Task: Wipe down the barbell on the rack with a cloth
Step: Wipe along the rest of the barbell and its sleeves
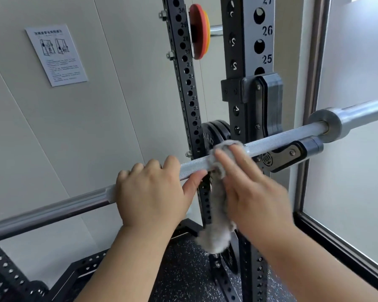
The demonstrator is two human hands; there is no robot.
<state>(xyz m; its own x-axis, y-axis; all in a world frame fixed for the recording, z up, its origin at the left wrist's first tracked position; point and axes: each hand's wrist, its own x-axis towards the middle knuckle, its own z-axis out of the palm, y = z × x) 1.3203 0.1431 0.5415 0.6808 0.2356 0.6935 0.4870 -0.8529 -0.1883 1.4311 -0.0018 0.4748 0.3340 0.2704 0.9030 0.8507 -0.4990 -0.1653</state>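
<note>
Mid-wipe: my left hand [148,188] grips the barbell [282,138]; my right hand [249,188] presses the cloth [218,205] on it, fingers straight; next I should slide it towards frame right.

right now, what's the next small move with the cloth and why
Probably slide the right hand and grey cloth rightward along the barbell toward the J-hook: the left hand grips the bar, and the cloth drapes over the knurling beside it.
</note>
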